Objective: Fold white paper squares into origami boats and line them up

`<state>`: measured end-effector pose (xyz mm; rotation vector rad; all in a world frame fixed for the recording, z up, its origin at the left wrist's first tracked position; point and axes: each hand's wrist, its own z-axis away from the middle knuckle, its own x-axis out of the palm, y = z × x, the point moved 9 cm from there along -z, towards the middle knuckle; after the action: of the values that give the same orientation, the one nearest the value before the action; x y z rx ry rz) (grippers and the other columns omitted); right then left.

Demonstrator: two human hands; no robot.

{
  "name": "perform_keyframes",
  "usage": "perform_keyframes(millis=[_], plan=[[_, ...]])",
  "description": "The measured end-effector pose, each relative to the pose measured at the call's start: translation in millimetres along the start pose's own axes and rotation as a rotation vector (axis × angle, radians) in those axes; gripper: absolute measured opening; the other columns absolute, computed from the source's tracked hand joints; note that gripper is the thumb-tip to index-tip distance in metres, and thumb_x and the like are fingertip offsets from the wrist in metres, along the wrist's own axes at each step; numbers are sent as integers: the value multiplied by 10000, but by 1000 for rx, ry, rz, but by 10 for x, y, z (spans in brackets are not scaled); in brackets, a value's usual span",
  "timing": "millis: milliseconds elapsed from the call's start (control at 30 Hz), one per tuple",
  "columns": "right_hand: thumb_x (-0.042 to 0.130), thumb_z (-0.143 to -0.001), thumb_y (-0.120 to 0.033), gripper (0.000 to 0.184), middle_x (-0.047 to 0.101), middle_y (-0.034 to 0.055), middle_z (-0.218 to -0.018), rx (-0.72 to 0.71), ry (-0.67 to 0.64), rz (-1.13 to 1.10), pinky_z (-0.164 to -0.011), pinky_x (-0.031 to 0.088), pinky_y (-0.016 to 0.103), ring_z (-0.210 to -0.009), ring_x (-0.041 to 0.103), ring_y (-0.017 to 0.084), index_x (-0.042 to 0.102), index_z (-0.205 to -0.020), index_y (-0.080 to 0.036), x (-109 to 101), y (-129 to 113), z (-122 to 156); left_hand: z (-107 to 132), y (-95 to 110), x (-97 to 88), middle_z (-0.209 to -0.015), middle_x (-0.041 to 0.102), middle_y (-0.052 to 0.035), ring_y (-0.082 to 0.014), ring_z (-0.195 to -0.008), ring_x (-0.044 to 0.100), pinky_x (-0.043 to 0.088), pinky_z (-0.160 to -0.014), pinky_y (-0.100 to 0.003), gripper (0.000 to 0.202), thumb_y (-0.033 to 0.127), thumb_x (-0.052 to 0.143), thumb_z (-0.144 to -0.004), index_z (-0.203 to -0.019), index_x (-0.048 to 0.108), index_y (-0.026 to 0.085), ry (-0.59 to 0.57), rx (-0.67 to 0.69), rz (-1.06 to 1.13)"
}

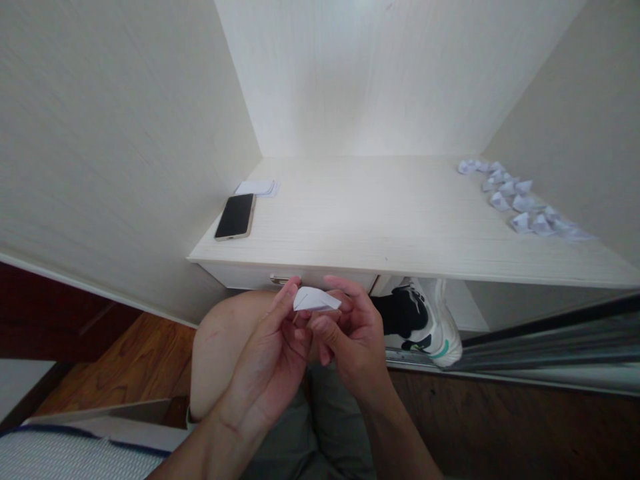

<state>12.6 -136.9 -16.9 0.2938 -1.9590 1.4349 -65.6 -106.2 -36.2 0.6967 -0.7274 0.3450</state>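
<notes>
A small piece of folded white paper is held up between my two hands, in front of the shelf edge and above my lap. My left hand grips its left end, thumb and fingers closed on it. At its right end my right hand pinches the paper, the thumb along the lower edge. Some of the fingertips are hidden behind the paper. Folded white paper boats, several of them, stand in rows at the right end of the shelf.
On the white shelf, a phone lies at the left with a stack of white paper slips behind it. A drawer handle sits below the shelf edge. My foot wears a white sneaker by the sliding door track.
</notes>
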Motion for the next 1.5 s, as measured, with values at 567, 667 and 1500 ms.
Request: perform_keyframes(millis=[567, 667, 1500], plan=[[702, -903, -334, 238, 674, -30, -635, 111, -34, -265, -375, 344, 143, -389, 533, 63, 710, -1119, -233, -108, -74, 110, 29, 78, -44, -707, 605, 26, -77, -541, 549, 493, -477, -146, 263, 253, 790, -861, -1093, 694, 175, -61, 99, -179], [778, -845, -289, 267, 728, -23, -771, 174, -70, -217, -353, 333, 128, -394, 560, 49, 708, -1099, -248, -167, -69, 127, 56, 132, -11, -736, 646, 6, -88, -569, 578, 502, -468, -152, 267, 256, 810, -838, -1068, 713, 159, -78, 119, -242], [699, -817, -125, 241, 628, -40, -789, 113, -446, 842, -581, 489, 215, -648, 593, 104, 543, -972, -225, -16, -470, 246, 60, 104, -86, -660, 706, -19, -130, -505, 640, 535, -397, -192, 353, 310, 922, -674, -950, 797, 129, -90, 92, -536]])
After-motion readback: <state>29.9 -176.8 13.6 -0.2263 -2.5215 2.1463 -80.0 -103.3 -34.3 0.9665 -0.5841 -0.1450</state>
